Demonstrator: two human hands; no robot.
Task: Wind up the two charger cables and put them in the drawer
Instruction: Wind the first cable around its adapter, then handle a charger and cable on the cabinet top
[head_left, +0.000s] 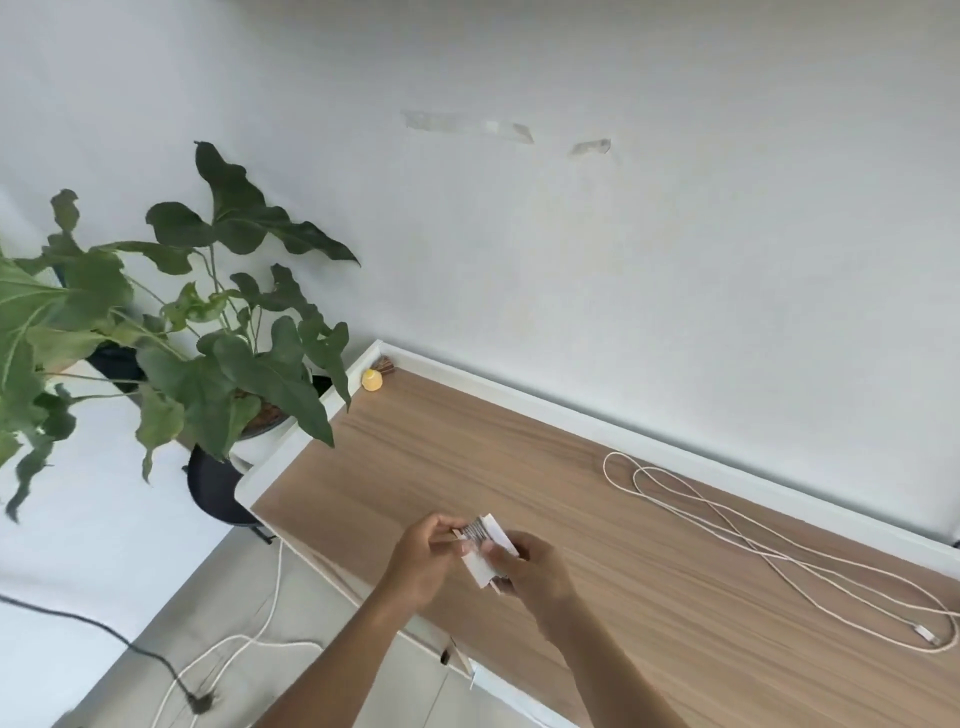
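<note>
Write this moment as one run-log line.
left hand pinches cable | right hand grips charger | second cable loose on desk

The first cable (475, 532) is wound in tight turns round a small white block (480, 569) at 6 o'clock, pinched by the left hand (421, 561) while the right hand (530, 571) grips the block. The second cable (753, 545), white, lies unwound in long loose loops on the desk (467, 457) at 4 o'clock, its plug (924, 633) at the right end.

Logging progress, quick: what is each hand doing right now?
Left hand: pinches the cable wrapped round the charger block.
Right hand: grips the charger block.
</note>
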